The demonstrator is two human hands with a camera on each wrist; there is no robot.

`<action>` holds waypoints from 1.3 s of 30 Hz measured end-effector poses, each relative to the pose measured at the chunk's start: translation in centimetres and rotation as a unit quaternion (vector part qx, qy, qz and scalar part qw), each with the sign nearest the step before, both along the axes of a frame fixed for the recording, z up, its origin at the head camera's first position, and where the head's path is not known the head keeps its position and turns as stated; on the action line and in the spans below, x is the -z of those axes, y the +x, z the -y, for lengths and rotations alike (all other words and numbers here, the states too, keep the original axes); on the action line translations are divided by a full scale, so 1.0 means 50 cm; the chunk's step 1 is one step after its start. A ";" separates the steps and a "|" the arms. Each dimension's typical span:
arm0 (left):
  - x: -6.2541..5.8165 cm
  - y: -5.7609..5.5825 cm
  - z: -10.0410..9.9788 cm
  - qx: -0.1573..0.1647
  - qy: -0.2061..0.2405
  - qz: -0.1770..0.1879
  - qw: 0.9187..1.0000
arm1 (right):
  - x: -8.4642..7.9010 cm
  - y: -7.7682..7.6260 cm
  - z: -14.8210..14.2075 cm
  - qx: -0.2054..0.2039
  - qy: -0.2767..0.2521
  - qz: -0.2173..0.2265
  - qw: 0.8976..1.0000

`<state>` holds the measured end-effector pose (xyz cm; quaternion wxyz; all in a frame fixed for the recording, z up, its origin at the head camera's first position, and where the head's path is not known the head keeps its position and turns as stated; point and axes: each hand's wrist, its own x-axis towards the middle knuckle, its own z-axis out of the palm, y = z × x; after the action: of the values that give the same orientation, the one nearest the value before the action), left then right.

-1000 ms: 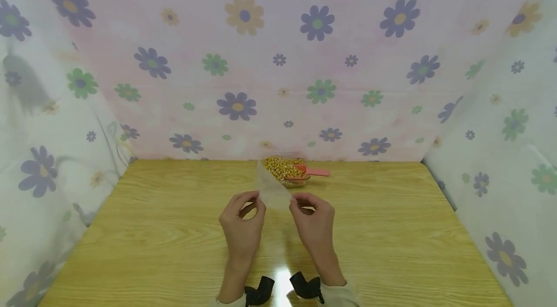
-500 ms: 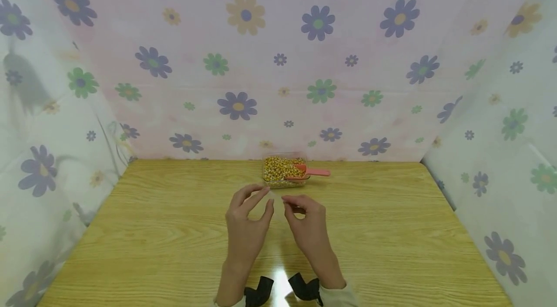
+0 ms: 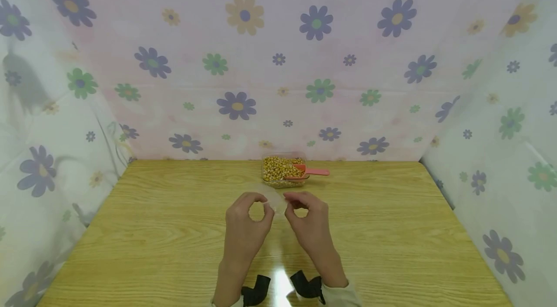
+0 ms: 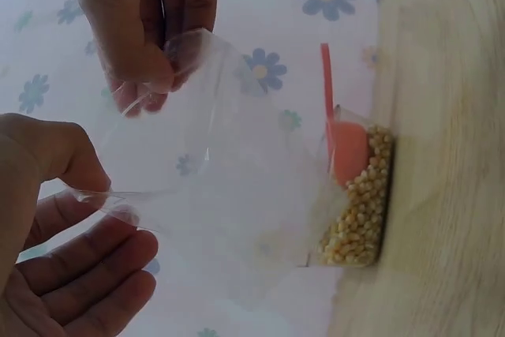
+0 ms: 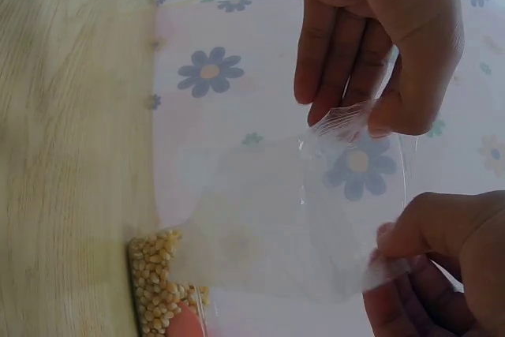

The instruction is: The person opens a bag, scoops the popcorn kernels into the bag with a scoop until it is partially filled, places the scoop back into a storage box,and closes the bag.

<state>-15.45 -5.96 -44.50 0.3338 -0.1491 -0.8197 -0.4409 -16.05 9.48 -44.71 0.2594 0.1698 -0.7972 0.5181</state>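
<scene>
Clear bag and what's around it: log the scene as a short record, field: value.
held item: clear plastic bag, nothing visible inside
left hand: thumb and finger pinch the bag's edge
right hand: thumb and fingertips pinch the bag's edge
box: clear box at the table's far edge, beyond the hands
box contents: corn kernels
scoop: pink scoop, head in the kernels, handle out past the box's right side
surface: wood-grain table
backdrop: flowered curtain
</scene>
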 end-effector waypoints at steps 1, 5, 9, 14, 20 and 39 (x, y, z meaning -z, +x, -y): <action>0.001 0.000 0.000 -0.003 0.001 0.005 1.000 | 0.001 -0.001 0.000 0.006 -0.004 -0.001 1.000; 0.005 -0.002 -0.003 -0.015 0.008 0.010 1.000 | 0.007 -0.003 0.000 0.042 -0.008 0.012 0.999; 0.008 -0.002 -0.005 -0.031 0.027 -0.005 0.999 | 0.011 -0.002 -0.004 0.079 -0.007 0.058 0.995; 0.013 -0.004 -0.005 -0.041 0.036 -0.018 0.998 | 0.009 -0.001 -0.009 0.098 -0.023 0.136 0.986; 0.023 -0.007 -0.015 -0.016 0.027 -0.034 0.999 | 0.004 0.001 -0.011 0.081 -0.038 0.155 0.984; 0.035 -0.009 -0.019 0.000 0.078 -0.015 0.997 | -0.016 0.012 -0.013 0.049 -0.067 0.149 0.985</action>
<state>-15.87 -5.00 -46.25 0.3568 -0.1293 -0.7777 -0.5011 -15.45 10.12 -43.93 0.1732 0.0334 -0.7977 0.5767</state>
